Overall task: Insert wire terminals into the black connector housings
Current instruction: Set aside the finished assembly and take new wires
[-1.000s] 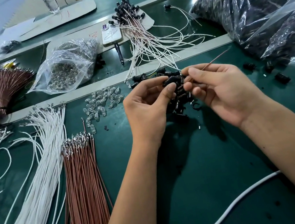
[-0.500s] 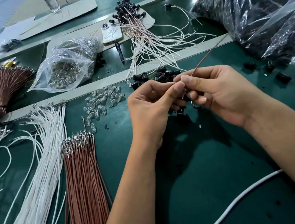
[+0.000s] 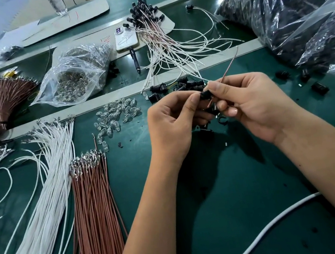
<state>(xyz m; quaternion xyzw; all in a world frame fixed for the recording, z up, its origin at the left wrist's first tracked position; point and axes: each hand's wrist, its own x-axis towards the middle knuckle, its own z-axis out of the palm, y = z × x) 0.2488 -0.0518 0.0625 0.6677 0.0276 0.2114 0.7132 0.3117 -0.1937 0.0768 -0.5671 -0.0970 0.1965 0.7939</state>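
Note:
My left hand (image 3: 175,123) pinches a small black connector housing (image 3: 205,95) between thumb and fingertips above the green table. My right hand (image 3: 249,103) pinches a thin brown wire (image 3: 229,69) right beside that housing; the wire's free end rises up and to the right. The wire's lower end meets the housing between my fingertips, and how deep it sits is hidden. A pile of loose black housings (image 3: 179,87) lies just behind and under my hands.
Bundles of white wires (image 3: 39,194) and brown wires (image 3: 95,206) with terminals lie at the left. Clear bulbs (image 3: 115,118) are scattered behind them. Finished wired housings (image 3: 149,18), a phone (image 3: 126,39), a bag of bulbs (image 3: 73,80) and big bags of black parts (image 3: 288,7) stand farther back.
My fingertips have drawn together on the housing. The brown wire has swung from nearly flat to steeply upward on the right, and both hands have shifted slightly.

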